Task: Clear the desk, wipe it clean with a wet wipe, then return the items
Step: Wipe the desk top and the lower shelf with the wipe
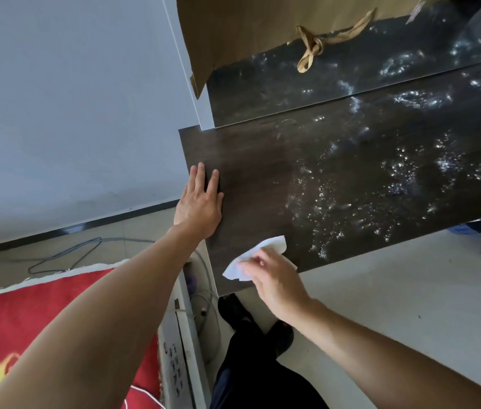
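Wet wipe [258, 252], white and crumpled, is pinched in the right hand [274, 278] over the near edge of the counter [351, 172], close to its left corner. That grip is clamped on the wipe, with the fingers curled round it, and the hand is slightly blurred. The left hand [201, 205] lies flat on the counter's left edge, its fingers straight and its grip apart.

The counter is dark wood-grain. It looks matte near the left hand and is speckled with glinting wet droplets across the middle and right. Behind it is a glossier dark panel [292, 93], and a brown paper bag [233, 31] with a knotted tan ribbon handle [316, 42] shows at the top.

A pale grey wall [71, 98] meets a light tiled floor [410, 305] at a black baseboard [71, 228]. A thin cable [65, 255] loops on the floor beside a red rug [41, 320] with a yellow pattern. A white unit [180, 364] beneath the counter's left end carries small dark marks, too small to read. A blue basket [459, 230] sits under the counter's right end.
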{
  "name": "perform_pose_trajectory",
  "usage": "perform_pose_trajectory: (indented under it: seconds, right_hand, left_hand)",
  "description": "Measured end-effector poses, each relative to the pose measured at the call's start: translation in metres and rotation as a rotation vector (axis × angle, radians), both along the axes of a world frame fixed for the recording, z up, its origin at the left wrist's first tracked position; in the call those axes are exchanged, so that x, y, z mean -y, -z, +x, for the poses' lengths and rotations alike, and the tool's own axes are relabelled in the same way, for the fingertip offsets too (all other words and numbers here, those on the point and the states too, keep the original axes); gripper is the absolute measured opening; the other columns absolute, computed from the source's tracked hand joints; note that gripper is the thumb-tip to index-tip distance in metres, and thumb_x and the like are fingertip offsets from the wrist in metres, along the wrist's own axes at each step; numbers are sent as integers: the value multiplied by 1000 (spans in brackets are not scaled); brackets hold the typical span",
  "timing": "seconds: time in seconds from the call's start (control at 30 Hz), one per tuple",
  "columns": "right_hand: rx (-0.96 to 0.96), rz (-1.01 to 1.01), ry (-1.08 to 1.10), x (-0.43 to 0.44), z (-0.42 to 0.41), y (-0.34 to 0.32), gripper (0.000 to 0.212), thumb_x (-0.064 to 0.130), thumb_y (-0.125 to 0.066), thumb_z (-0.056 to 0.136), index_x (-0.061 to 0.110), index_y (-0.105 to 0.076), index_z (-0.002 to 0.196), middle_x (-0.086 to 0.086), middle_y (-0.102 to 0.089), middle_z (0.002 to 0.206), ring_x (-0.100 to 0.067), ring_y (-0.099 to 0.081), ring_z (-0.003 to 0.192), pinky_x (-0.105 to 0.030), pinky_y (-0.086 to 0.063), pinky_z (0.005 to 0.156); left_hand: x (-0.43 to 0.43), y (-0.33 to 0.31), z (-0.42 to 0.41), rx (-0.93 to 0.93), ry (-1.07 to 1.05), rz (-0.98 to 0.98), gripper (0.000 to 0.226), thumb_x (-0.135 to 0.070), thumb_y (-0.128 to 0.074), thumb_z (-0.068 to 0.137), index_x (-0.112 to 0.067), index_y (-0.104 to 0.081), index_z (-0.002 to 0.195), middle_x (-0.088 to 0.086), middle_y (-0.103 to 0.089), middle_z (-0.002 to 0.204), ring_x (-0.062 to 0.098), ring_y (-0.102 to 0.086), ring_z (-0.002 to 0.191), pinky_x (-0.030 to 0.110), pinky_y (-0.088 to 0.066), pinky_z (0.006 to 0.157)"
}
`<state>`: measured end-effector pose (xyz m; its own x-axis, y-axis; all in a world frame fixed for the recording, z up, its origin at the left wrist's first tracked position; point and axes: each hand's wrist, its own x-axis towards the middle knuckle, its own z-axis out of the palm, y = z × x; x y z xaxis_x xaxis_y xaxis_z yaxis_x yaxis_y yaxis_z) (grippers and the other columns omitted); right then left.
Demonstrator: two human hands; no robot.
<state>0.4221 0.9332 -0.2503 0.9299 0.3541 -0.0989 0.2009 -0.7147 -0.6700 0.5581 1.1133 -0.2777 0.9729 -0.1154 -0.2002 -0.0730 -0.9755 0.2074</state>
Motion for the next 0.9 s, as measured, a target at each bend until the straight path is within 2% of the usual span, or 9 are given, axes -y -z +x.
perform_pose_trajectory:
  seconds: [0.07, 0.17, 0.3, 0.4, 0.53, 0.67, 0.73, 0.83, 0.9]
  right_hand:
    - [40, 32, 9, 6, 29, 1, 24, 10, -48, 83, 22, -67, 93, -1, -58, 91, -13, -55, 80, -24, -47, 66]
    - [56, -68, 285, 3, 82, 13, 22, 8, -49, 90, 10, -69, 98, -7, -54, 94, -19, -50, 88, -33, -45, 75]
    - [71, -96, 33, -25, 20, 8, 24, 2, -60, 82, 19, -66, 98, -3, -53, 86, -19, -49, 78, -26, -39, 67]
    - [160, -39, 34, -4, -23, 8, 32, -1, -66, 73, 20, -70, 98, -2, -55, 77, -20, -53, 70, -28, -45, 63]
    - [189, -86, 328, 57, -16, 12, 42, -14, -66, 74, 13, -72, 105, -7, -57, 79, -25, -58, 70, -31, -51, 63]
    - [232, -121, 671, 101, 5, 16, 42, -17, -66, 73, 9, -72, 106, -11, -59, 83, -29, -62, 75, -42, -56, 65]
    - [221, -137, 606, 79, 1, 15, 43, -14, -67, 72, 12, -72, 105, -8, -59, 81, -25, -59, 75, -39, -55, 62]
    - [194, -91, 230, 54, -10, 10, 42, -6, -67, 73, 21, -71, 104, 1, -60, 82, -21, -59, 70, -29, -52, 59]
    - [131, -30, 322, 75, 12, 3, 35, 4, -60, 82, 30, -69, 103, 12, -63, 90, -13, -63, 80, -26, -53, 68]
  left_hand:
    - [-4, -1, 3, -11, 23, 6, 54, -39, -22, 102, -19, -10, 151, 11, 0, 160, 27, 5, 147, 41, -14, 118]
    - [-7, 0, 3, -24, 42, 3, 54, -38, -22, 102, -19, -10, 151, 11, 1, 160, 27, 5, 147, 41, -16, 117]
    - [-6, 0, 0, -5, 36, 15, 53, -34, -22, 102, -15, -11, 151, 14, -1, 159, 29, 4, 147, 42, -14, 119]
    - [5, -2, -1, -1, -4, 56, 53, -31, -20, 102, -11, -11, 150, 18, -1, 158, 33, 3, 146, 43, -8, 120]
    - [32, -3, -8, -12, -106, 80, 57, -34, -18, 101, -5, -7, 150, 22, 2, 157, 36, 4, 146, 44, -1, 120]
    - [42, 4, -15, 21, -149, 47, 58, -34, -20, 101, -6, -8, 150, 19, 3, 158, 33, 7, 146, 42, 4, 120]
    - [42, 7, -16, 46, -168, 34, 57, -32, -23, 100, -7, -12, 150, 18, 0, 159, 31, 6, 146, 42, 4, 120]
    - [44, 10, -16, 77, -178, 16, 57, -31, -25, 100, -6, -15, 150, 18, -3, 159, 31, 4, 147, 41, 3, 120]
    - [44, 11, -17, 91, -183, 9, 56, -31, -25, 100, -7, -18, 149, 18, -6, 158, 31, 1, 147, 41, 2, 120]
